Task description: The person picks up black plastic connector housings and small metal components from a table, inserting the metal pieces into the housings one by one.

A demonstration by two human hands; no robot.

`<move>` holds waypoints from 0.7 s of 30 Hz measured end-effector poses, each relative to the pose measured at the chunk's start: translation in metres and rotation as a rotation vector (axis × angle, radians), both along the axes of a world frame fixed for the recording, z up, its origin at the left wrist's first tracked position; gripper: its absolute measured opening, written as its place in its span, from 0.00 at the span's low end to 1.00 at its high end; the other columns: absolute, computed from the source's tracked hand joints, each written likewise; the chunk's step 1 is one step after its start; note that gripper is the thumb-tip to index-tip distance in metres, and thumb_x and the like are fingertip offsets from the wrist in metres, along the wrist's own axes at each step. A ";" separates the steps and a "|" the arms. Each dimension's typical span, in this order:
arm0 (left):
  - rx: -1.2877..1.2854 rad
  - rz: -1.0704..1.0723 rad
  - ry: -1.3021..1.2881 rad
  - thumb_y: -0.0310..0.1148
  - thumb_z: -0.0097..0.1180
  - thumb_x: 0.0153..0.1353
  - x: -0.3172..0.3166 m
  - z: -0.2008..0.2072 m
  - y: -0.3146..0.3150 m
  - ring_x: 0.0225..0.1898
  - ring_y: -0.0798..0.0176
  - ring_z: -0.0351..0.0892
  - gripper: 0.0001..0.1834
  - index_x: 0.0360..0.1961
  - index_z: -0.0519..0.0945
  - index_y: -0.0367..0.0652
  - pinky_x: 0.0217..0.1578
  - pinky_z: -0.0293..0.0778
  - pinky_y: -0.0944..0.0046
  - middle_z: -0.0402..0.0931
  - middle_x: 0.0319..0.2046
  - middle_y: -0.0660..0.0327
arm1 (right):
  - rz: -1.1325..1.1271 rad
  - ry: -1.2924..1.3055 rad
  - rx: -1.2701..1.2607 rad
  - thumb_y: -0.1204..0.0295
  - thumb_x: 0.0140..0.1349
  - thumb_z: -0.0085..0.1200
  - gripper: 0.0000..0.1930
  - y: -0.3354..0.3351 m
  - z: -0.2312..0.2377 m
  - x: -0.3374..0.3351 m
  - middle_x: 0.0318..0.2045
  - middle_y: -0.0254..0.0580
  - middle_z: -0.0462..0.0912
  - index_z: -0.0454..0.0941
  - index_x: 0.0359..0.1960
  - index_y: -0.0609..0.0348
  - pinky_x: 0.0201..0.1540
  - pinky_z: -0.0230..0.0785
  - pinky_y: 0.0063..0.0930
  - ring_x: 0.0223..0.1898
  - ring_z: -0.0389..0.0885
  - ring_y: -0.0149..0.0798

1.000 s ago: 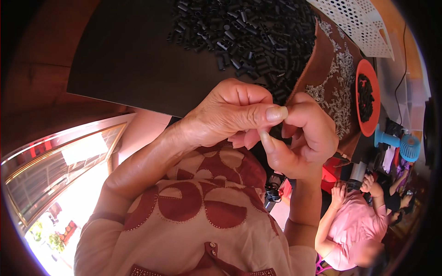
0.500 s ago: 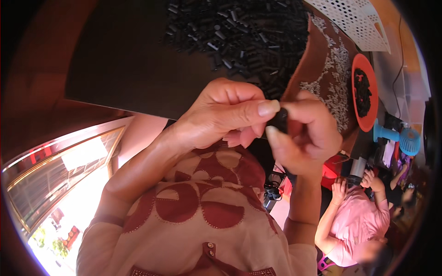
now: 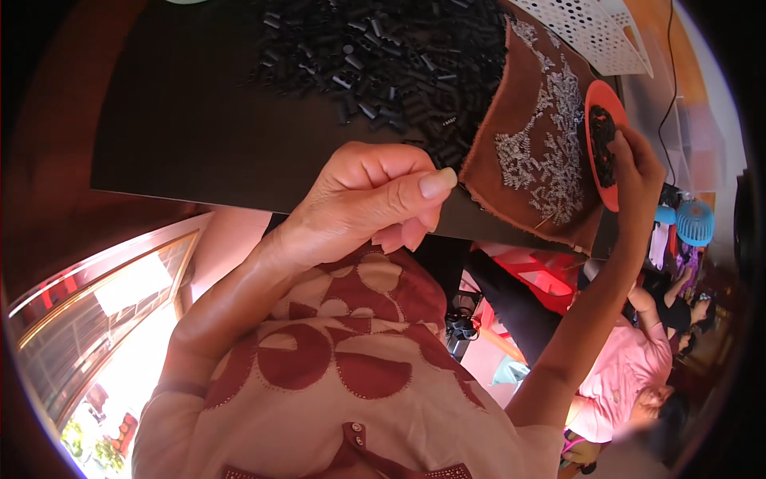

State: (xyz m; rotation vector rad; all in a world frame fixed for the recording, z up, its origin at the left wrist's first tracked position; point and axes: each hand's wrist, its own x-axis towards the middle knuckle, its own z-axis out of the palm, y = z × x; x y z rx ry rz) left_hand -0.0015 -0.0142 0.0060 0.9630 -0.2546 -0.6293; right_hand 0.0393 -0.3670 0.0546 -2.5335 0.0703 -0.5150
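Note:
My left hand (image 3: pixel 379 199) hovers over the table's front edge, thumb pressed against curled fingers; anything in that pinch is hidden. My right hand (image 3: pixel 641 169) reaches out to the right, to a red bowl (image 3: pixel 597 89) of small black pieces (image 3: pixel 602 148). Its thumb and fingers are drawn together at the bowl's rim, and I cannot make out what lies between them. Beyond my left hand a large heap of short black tubular pieces (image 3: pixel 375 68) covers part of the dark table (image 3: pixel 183 136). Many small metal springs (image 3: pixel 550 152) are scattered on a brown cloth (image 3: pixel 495 128) between heap and bowl.
A white perforated basket (image 3: pixel 586 32) stands at the far right, near a hanging cable (image 3: pixel 674 96). A small blue fan (image 3: pixel 694 223) is beyond the bowl. Another person in a pink top (image 3: pixel 626 367) sits at my right. A bright window (image 3: pixel 120 303) is at my left.
My right hand has left my left hand and moved right to the red bowl. The dark piece seen between my hands no longer shows there. My left hand keeps its pinch.

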 end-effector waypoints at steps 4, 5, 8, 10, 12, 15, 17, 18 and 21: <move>-0.021 0.010 0.021 0.38 0.48 0.69 0.000 0.000 0.002 0.14 0.74 0.63 0.20 0.21 0.72 0.37 0.15 0.58 0.74 0.71 0.16 0.59 | 0.098 0.159 0.188 0.72 0.62 0.54 0.12 0.063 0.007 0.010 0.27 0.32 0.79 0.78 0.45 0.66 0.33 0.66 0.19 0.28 0.74 0.25; 0.007 0.002 0.038 0.38 0.48 0.69 0.000 0.001 0.003 0.14 0.74 0.63 0.20 0.21 0.73 0.37 0.15 0.58 0.74 0.71 0.16 0.60 | 0.224 0.185 0.154 0.73 0.62 0.53 0.11 0.078 0.007 0.015 0.28 0.32 0.78 0.78 0.44 0.65 0.34 0.67 0.20 0.28 0.74 0.26; 0.025 0.011 0.039 0.37 0.48 0.69 -0.001 0.001 0.007 0.15 0.75 0.63 0.19 0.22 0.74 0.37 0.15 0.59 0.75 0.72 0.16 0.61 | 0.461 0.069 -0.001 0.74 0.62 0.52 0.10 0.129 0.008 0.033 0.29 0.34 0.77 0.78 0.43 0.61 0.35 0.67 0.23 0.29 0.75 0.30; 0.006 0.012 0.020 0.37 0.49 0.69 -0.001 0.001 0.008 0.15 0.76 0.63 0.19 0.22 0.74 0.37 0.16 0.59 0.75 0.72 0.16 0.62 | 0.530 0.045 -0.057 0.74 0.61 0.52 0.09 0.137 0.001 0.052 0.30 0.36 0.76 0.78 0.42 0.60 0.35 0.67 0.26 0.30 0.76 0.34; 0.000 0.008 -0.004 0.37 0.48 0.69 -0.001 0.002 0.008 0.15 0.76 0.63 0.19 0.22 0.74 0.37 0.16 0.59 0.75 0.71 0.16 0.62 | 0.597 0.021 -0.112 0.75 0.60 0.52 0.08 0.145 -0.007 0.069 0.31 0.39 0.75 0.78 0.41 0.59 0.35 0.67 0.28 0.31 0.76 0.38; -0.001 0.003 0.013 0.37 0.48 0.69 0.000 0.002 0.009 0.16 0.76 0.63 0.19 0.22 0.74 0.38 0.17 0.59 0.75 0.71 0.16 0.63 | 0.647 0.038 -0.305 0.78 0.58 0.55 0.07 0.158 -0.016 0.086 0.29 0.40 0.74 0.76 0.38 0.64 0.35 0.67 0.27 0.32 0.76 0.37; 0.001 0.003 0.025 0.37 0.48 0.69 0.002 0.004 0.010 0.16 0.76 0.63 0.19 0.22 0.74 0.38 0.17 0.59 0.75 0.71 0.17 0.63 | 0.663 0.029 -0.337 0.77 0.58 0.56 0.07 0.166 -0.018 0.092 0.29 0.41 0.74 0.77 0.38 0.64 0.35 0.67 0.29 0.32 0.76 0.39; 0.006 0.001 0.024 0.37 0.48 0.69 0.002 0.005 0.009 0.16 0.77 0.63 0.19 0.22 0.74 0.38 0.17 0.60 0.75 0.71 0.17 0.63 | 0.666 0.019 -0.370 0.76 0.57 0.56 0.08 0.168 -0.017 0.093 0.30 0.41 0.75 0.77 0.39 0.64 0.35 0.67 0.30 0.32 0.77 0.40; 0.004 -0.011 0.025 0.37 0.48 0.69 0.004 0.004 0.008 0.17 0.77 0.63 0.19 0.22 0.75 0.38 0.18 0.60 0.75 0.72 0.17 0.64 | 0.653 0.050 -0.474 0.74 0.56 0.57 0.07 0.174 -0.020 0.099 0.30 0.43 0.75 0.77 0.35 0.63 0.35 0.67 0.33 0.31 0.76 0.42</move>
